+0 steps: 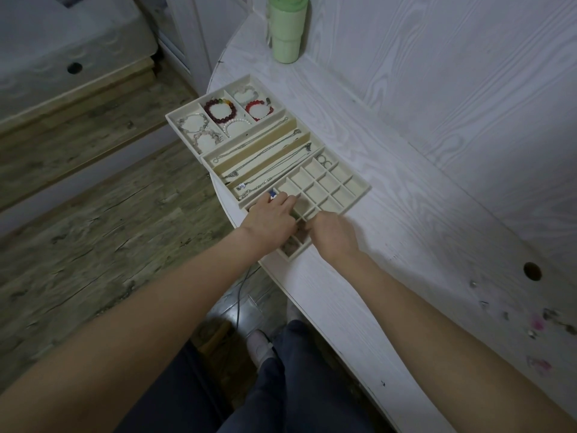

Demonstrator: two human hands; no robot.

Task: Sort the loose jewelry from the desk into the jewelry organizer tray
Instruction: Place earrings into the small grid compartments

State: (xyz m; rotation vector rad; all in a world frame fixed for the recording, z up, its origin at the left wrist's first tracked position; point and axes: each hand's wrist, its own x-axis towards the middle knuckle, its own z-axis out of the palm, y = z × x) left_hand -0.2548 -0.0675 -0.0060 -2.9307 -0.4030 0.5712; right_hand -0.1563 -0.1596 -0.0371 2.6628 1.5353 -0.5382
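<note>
Sitting at the left edge of the white desk [406,170], with its far corner jutting out past the rim, the jewelry organizer tray [359,185] runs diagonally from far left to near right in three sections, and the sorting seems to follow shape: beaded bracelets [220,110] lie coiled in the wide far compartments, thin chains [268,157] are laid out straight in the long middle slots so they probably will not tangle, and the grid of small cells at the near end suits small pieces, with a pair of rings [323,160] in a far cell. Both hands work over the near cells of that grid. The left hand [270,218] rests on the tray's left edge with fingers stretched forward and loosely bent; a small blue and white thing [272,193] shows at its fingertips, though I cannot tell whether it is pinched or merely touched. The right hand [332,234] hangs just beside it, fingers curled down into a cell, and whatever they hold, if anything, is hidden under the knuckles. Loose jewelry bits [549,320] lie scattered well apart at the near right of the desk, so the task is judged unfinished. A green tumbler [286,29] stands far back.
</note>
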